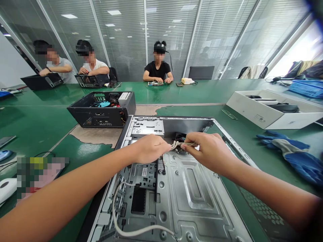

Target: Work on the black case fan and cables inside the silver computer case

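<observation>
An opened computer case (199, 188) lies flat before me, its bare metal inside facing up. Above its far half, my left hand (151, 148) and my right hand (208, 148) both grip a twisted bundle of pale cables (176, 145), the left at one end and the right at the other. Fingers of both hands are closed around it. Under the bundle sits a dark component (180, 137), partly covered by my hands. A loose grey-white cable (114, 208) curves along the near left part of the case. A metal drive bay (147, 127) fills the far left corner.
Behind stands another black computer case (101, 111) with a blue fan. To the right are a white box (270, 111), blue gloves (295, 154) and a blue basket (306, 88). A white device (7, 190) lies at left. Three people work across the green table (141, 97).
</observation>
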`<action>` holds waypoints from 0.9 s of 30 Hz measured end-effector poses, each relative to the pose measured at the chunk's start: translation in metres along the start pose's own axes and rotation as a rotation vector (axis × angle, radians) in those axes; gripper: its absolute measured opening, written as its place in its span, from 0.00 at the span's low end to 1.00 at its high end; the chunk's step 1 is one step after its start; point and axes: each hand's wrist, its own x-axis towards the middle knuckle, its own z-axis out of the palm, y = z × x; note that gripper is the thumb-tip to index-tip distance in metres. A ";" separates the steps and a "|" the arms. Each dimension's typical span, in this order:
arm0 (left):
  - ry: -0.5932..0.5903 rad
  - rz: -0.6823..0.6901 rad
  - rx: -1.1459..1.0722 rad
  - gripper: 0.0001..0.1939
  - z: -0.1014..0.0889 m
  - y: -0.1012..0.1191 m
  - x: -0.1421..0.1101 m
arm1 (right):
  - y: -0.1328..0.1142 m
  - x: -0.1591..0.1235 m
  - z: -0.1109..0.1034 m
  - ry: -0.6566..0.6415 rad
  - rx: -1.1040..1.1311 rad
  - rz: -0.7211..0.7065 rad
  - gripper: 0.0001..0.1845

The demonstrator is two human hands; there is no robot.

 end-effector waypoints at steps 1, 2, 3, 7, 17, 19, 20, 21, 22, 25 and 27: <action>-0.018 -0.011 -0.040 0.19 0.000 0.000 0.000 | 0.001 0.000 0.000 0.001 0.031 0.008 0.11; -0.026 -0.019 -0.074 0.19 -0.001 0.000 0.000 | 0.001 0.001 0.000 -0.011 0.070 0.011 0.11; -0.028 -0.016 -0.095 0.19 -0.001 0.000 0.001 | 0.002 0.001 0.000 -0.028 0.105 0.015 0.12; 0.015 0.062 -0.011 0.17 0.001 0.002 0.001 | 0.003 0.007 0.000 -0.102 0.209 0.015 0.16; 0.233 0.124 0.436 0.28 0.012 -0.003 -0.002 | 0.007 0.007 0.001 -0.221 0.363 -0.090 0.14; 0.278 0.188 0.559 0.22 0.014 -0.004 -0.001 | 0.006 0.006 -0.001 -0.258 0.421 -0.103 0.12; 0.302 0.228 0.620 0.19 0.015 -0.004 0.000 | 0.005 0.006 -0.003 -0.269 0.436 -0.111 0.11; 0.331 0.271 0.674 0.19 0.016 -0.005 0.001 | 0.004 0.005 -0.004 -0.270 0.438 -0.120 0.11; 0.364 0.317 0.719 0.20 0.016 -0.006 0.001 | 0.004 0.004 -0.006 -0.267 0.433 -0.126 0.10; 0.359 0.437 0.779 0.24 0.018 -0.011 0.002 | 0.003 0.003 -0.008 -0.288 0.425 -0.118 0.08; 0.353 0.432 0.755 0.25 0.020 -0.013 0.002 | 0.004 0.002 -0.008 -0.295 0.409 -0.097 0.07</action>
